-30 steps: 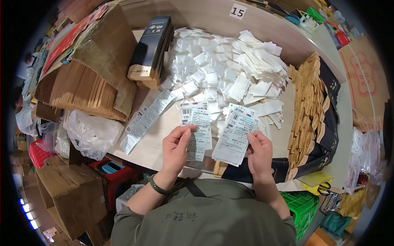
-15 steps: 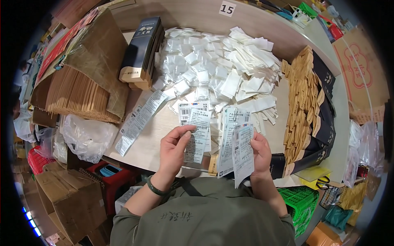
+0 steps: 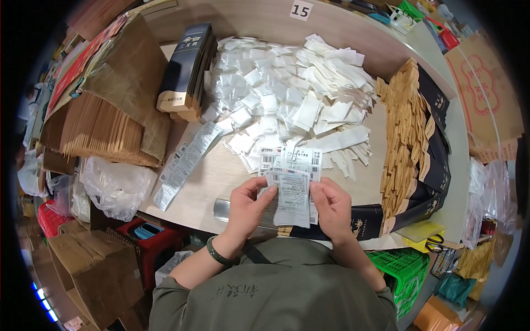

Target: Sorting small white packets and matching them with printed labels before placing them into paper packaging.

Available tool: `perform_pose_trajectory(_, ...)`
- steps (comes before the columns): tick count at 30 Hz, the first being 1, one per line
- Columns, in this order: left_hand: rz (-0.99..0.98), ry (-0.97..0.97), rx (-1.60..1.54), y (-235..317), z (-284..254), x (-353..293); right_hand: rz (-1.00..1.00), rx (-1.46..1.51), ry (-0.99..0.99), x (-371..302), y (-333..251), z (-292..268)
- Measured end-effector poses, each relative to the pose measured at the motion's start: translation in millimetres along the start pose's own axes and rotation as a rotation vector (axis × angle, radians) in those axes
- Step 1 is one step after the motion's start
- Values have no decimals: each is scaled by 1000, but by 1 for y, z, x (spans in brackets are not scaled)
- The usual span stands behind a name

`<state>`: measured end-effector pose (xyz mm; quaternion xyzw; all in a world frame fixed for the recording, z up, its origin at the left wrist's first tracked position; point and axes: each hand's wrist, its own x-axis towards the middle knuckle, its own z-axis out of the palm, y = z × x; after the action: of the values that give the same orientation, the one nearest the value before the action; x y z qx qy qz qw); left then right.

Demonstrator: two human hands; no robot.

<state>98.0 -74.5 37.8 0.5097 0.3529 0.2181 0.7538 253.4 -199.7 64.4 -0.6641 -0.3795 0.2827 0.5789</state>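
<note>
Between my two hands is a small stack of white printed shipping labels (image 3: 293, 201), overlapping and fanned a little at the top. My left hand (image 3: 251, 205) pinches their left side, thumb on the front sheet. On the right edge, my right hand (image 3: 332, 208) grips the same labels with its thumb in front. A long label strip (image 3: 186, 165) lies slanted on the table to the left. Beyond the labels spreads a pile of clear plastic packets (image 3: 251, 83) and white paper packets (image 3: 339, 71). A silvery rounded object (image 3: 222, 210) shows beside my left wrist.
At the left, a worn carton (image 3: 130, 71) holds brown paper sheets, and dark folded boxes (image 3: 187, 66) are stacked beside it. Brown-and-black folded packaging (image 3: 407, 143) lines the right side. Scissors (image 3: 435, 243) and a green basket (image 3: 400, 276) sit at the lower right.
The two groups of labels, held apart before, are now brought together into one stack. My right hand has moved left, and my left hand slightly right.
</note>
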Motion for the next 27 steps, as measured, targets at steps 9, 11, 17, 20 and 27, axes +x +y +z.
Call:
perform_pose_trajectory(9, 4, 1, -345, 5, -4, 12, 56, 332, 165, -2, -14, -30)
perform_pose_trajectory(11, -19, 5, -394, 3, -7, 14, 24, 318, 191, -3, -11, -34)
perform_pose_trajectory(17, -60, -5, -400, 4, -4, 13, 8, 396, 200, -9, -6, -41)
perform_pose_trajectory(20, -52, 4, -388, 6, -1, 13, 15, 451, 206, -9, -8, -41)
perform_pose_trajectory(27, -44, 6, -398, 7, -5, 13, -6, 463, 231, -4, -15, -35)
